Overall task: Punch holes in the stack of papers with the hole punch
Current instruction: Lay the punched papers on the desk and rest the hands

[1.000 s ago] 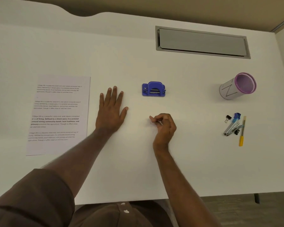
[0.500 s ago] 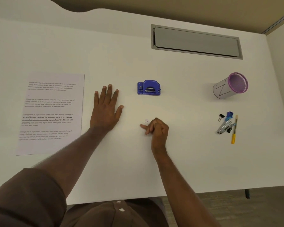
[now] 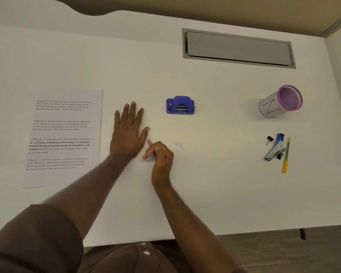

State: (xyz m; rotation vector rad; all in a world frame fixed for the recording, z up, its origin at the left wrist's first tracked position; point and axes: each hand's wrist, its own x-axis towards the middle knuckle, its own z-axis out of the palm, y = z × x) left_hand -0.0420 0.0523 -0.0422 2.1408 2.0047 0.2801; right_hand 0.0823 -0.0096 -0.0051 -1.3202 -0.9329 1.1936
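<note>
- Head view: the left hand (image 3: 129, 133) is laid flat on the white desk (image 3: 205, 194), palm down, fingers straight and slightly spread, with nothing held.
- The right hand (image 3: 160, 156) is placed just beside the left hand's thumb, its fingers loosely curled and two fingertips pointed toward the left; whether anything is pinched between them cannot be told.
- A few small white paper scraps (image 3: 178, 144) are seen on the desk just to the right of the right hand, apart from it.
- The blue hole punch (image 3: 180, 105) is set upright on the desk beyond both hands, untouched by either.
- The stack of papers (image 3: 63, 137), printed with paragraphs of text, is laid flat to the left of the left hand, near it but not touched.
- At the far right, a white pen holder with a purple rim (image 3: 281, 101) is seen, empty as far as its mouth shows.
- Nearer the front edge on the right, a black binder clip (image 3: 269, 139), a silver and blue stapler (image 3: 275, 149) and a yellow pen (image 3: 285, 157) are grouped closely.
- A grey cable hatch (image 3: 238, 49) is set into the back of the desk.
- Brown sleeves (image 3: 34, 243) are worn by the person.
</note>
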